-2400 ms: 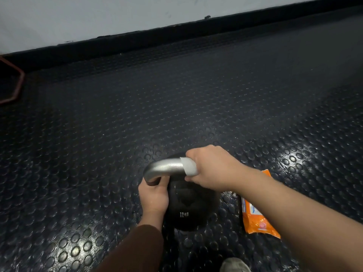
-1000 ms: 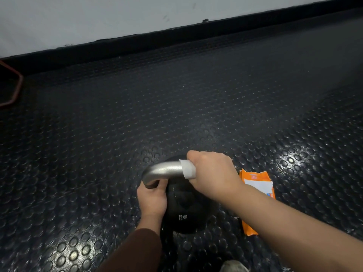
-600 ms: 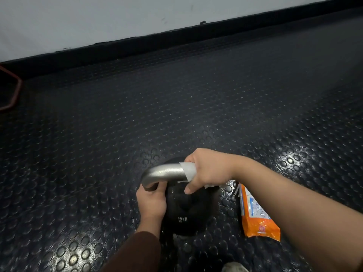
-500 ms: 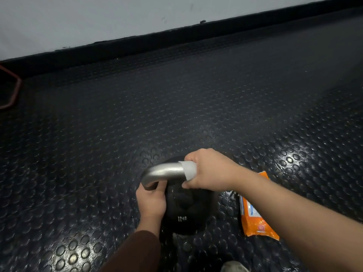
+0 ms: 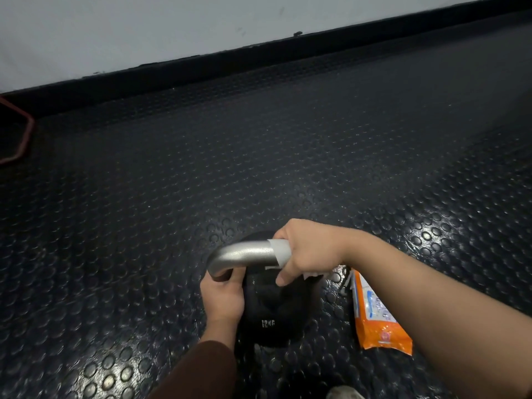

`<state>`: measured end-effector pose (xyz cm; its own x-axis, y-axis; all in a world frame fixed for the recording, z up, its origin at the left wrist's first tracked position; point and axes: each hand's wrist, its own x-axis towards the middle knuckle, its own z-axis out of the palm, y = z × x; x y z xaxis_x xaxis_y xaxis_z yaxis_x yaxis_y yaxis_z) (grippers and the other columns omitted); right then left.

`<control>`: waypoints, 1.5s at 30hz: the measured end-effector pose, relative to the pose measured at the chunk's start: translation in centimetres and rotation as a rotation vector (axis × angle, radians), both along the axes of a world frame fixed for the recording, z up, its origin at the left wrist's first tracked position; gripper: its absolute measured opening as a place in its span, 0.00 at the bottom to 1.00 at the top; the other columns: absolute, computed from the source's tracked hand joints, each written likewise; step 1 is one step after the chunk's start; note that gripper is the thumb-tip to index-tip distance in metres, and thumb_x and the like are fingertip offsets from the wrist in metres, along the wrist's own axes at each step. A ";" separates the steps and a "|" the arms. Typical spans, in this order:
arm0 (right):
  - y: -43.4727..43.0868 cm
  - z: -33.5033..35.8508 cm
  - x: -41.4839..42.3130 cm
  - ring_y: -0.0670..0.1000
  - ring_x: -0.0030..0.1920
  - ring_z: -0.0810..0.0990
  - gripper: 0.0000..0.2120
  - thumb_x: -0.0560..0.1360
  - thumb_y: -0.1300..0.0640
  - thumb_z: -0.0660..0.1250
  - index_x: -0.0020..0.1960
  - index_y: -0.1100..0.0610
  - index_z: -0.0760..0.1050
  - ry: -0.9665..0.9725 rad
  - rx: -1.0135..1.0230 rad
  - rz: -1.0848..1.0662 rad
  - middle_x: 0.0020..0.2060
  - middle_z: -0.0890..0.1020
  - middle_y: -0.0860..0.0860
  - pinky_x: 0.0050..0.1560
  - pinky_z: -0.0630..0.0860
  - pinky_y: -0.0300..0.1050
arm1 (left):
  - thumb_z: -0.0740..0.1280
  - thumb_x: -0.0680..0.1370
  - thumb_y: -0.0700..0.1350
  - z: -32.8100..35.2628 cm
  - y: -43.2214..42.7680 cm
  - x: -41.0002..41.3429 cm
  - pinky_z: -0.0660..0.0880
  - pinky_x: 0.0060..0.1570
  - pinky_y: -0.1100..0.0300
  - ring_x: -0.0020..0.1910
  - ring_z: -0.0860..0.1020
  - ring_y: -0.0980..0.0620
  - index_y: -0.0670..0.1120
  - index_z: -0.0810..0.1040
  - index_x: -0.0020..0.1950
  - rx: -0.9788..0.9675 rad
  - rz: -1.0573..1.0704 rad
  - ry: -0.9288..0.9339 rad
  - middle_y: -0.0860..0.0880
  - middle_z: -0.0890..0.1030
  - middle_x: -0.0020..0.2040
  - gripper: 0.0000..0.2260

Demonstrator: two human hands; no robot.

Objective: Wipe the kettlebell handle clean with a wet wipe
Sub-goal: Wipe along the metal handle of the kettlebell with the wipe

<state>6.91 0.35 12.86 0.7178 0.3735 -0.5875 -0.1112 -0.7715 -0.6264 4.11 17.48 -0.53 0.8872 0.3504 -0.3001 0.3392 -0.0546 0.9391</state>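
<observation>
1. The studded black rubber floor (image 5: 259, 154) fills nearly the whole view, up to a dark skirting (image 5: 259, 59) and a pale wall (image 5: 144, 30). A red-edged object (image 5: 20, 131) sits at the far left, well apart from the work.
2. The kettlebell (image 5: 276, 309) stands upright on the floor just in front of the person, between the two forearms, with pale weight lettering on its black body.
3. An orange wipe packet (image 5: 377, 321) lies flat just beside the kettlebell on its right, partly under the right forearm. The tip of a shoe (image 5: 344, 393) shows at the bottom edge. Neither blocks the wiping.
4. The silver handle (image 5: 244, 254) arches over the body. Its long axis runs left to right across the view, and its left end bends downward.
5. The right hand (image 5: 311, 249) is closed round the right part of the handle, fingers curled over the wipe.
6. The left hand (image 5: 223, 298) clasps the foot of the left bend, seemingly steadying the weight.
7. The wet wipe (image 5: 280, 250) shows as a white band at the fist's left edge, with a scrap hanging below.
8. The bare metal lies leftward of the right hand's grip, so the stroke likely runs that way along the axis. The left hand at the bend is the one thing in its path.
</observation>
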 end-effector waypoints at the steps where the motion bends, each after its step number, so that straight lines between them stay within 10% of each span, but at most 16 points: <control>1: 0.0 0.1 0.2 0.55 0.32 0.78 0.17 0.65 0.56 0.78 0.50 0.59 0.76 0.029 0.004 0.011 0.38 0.82 0.64 0.38 0.81 0.59 | 0.73 0.72 0.43 0.0 0.0 0.0 0.72 0.37 0.61 0.38 0.78 0.56 0.38 0.81 0.47 -0.003 0.000 -0.002 0.50 0.81 0.38 0.09; 11: 1.4 -1.8 -3.5 0.52 0.41 0.77 0.09 0.73 0.45 0.67 0.46 0.49 0.70 -0.638 -0.284 -0.167 0.35 0.73 0.43 0.41 0.69 0.45 | 0.73 0.72 0.42 0.0 0.1 -0.1 0.72 0.38 0.61 0.38 0.78 0.55 0.40 0.80 0.44 0.001 0.004 0.002 0.50 0.80 0.38 0.07; 21: -0.3 0.0 0.0 0.62 0.38 0.82 0.16 0.64 0.54 0.78 0.48 0.54 0.76 0.002 0.020 -0.002 0.42 0.83 0.64 0.39 0.81 0.64 | 0.73 0.72 0.44 0.2 0.1 -0.1 0.72 0.39 0.60 0.38 0.78 0.56 0.43 0.80 0.42 0.019 -0.012 0.004 0.51 0.81 0.38 0.05; 31: 1.3 -1.3 -3.5 0.54 0.45 0.79 0.07 0.72 0.51 0.67 0.49 0.50 0.73 -0.591 -0.251 -0.180 0.41 0.80 0.47 0.44 0.74 0.47 | 0.73 0.72 0.45 0.0 0.1 0.0 0.70 0.43 0.58 0.37 0.77 0.55 0.41 0.80 0.45 0.021 0.004 0.048 0.50 0.80 0.37 0.08; 40: -0.8 0.1 -0.2 0.52 0.30 0.78 0.14 0.65 0.57 0.78 0.44 0.51 0.75 0.055 0.091 -0.039 0.32 0.80 0.55 0.31 0.77 0.49 | 0.73 0.73 0.44 0.2 0.0 -0.1 0.72 0.38 0.60 0.39 0.78 0.53 0.40 0.80 0.46 0.023 -0.011 0.038 0.50 0.81 0.38 0.08; 45: -0.4 -0.8 -1.3 0.50 0.34 0.78 0.12 0.65 0.53 0.77 0.44 0.51 0.76 -0.106 0.054 -0.132 0.36 0.82 0.54 0.35 0.76 0.49 | 0.73 0.72 0.44 0.2 0.1 0.0 0.71 0.36 0.61 0.36 0.77 0.54 0.39 0.80 0.44 0.053 -0.009 0.029 0.50 0.80 0.36 0.09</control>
